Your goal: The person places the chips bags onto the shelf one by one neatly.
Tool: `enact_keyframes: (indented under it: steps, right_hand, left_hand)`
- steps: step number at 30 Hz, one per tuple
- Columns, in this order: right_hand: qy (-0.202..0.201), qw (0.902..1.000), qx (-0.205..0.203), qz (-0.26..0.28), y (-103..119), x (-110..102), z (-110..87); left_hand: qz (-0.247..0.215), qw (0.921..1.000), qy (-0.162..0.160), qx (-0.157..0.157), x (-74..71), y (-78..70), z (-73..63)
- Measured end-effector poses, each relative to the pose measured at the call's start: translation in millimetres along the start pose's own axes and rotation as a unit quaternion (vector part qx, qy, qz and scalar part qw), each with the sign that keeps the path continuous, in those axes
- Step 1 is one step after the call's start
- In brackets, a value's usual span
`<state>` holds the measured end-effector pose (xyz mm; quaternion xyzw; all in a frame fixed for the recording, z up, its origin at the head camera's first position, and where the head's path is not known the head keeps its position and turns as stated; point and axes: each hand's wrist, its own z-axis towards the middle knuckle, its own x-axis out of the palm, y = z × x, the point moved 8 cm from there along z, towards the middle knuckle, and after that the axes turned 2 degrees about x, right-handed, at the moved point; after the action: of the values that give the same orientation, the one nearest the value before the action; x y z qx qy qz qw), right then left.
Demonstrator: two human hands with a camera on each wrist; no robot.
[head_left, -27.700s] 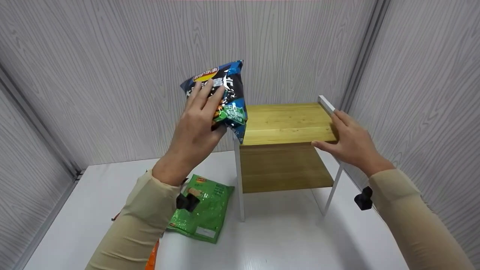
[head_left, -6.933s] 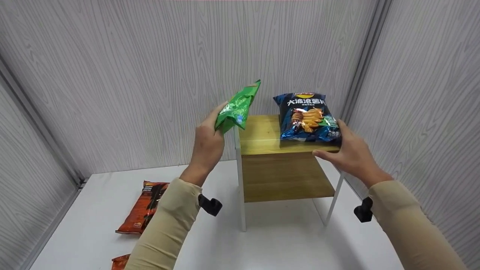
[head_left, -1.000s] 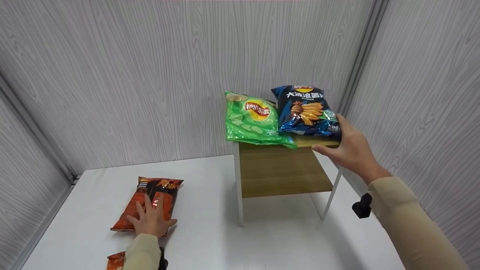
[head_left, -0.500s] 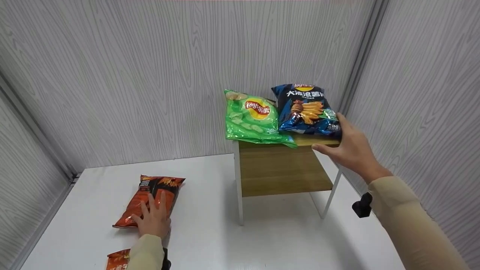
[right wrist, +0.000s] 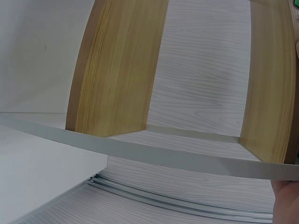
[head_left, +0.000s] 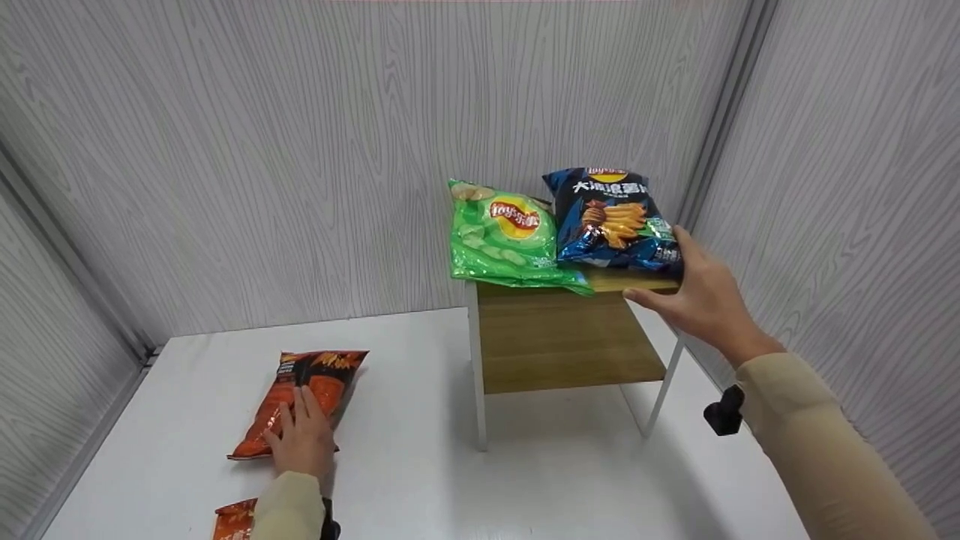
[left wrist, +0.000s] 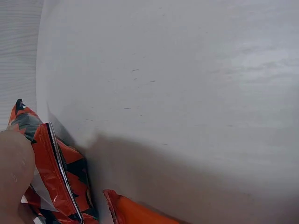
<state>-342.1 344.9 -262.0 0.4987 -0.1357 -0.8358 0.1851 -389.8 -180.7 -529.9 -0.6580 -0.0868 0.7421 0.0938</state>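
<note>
Grip on orange-black bag

Bag, on white worktop, is gripped by left hand. Shelf is held at top right edge by right hand. Green bag, blue bag are borne on top, side by side.

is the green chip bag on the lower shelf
No, the green chip bag rests on the top shelf, beside the blue bag.

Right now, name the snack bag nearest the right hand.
The blue bag atop the stand, beside the right hand; the green bag sits farther left, the orange bags lower.
</note>
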Motion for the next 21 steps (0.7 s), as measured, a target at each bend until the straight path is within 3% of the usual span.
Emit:
enact_keyframes:
  steps: [12,21]
  right_hand:
    - [-0.004,1.0,-0.008,-0.002,-0.3,-0.4,1.9]
    - [0.0,1.0,-0.006,0.006,1.2,0.1,0.7]
  left_hand:
    - [-0.004,0.999,-0.013,0.043,-8.9,-26.3,2.4]
    - [-0.068,0.9968,-0.008,0.041,-13.6,-39.4,6.3]
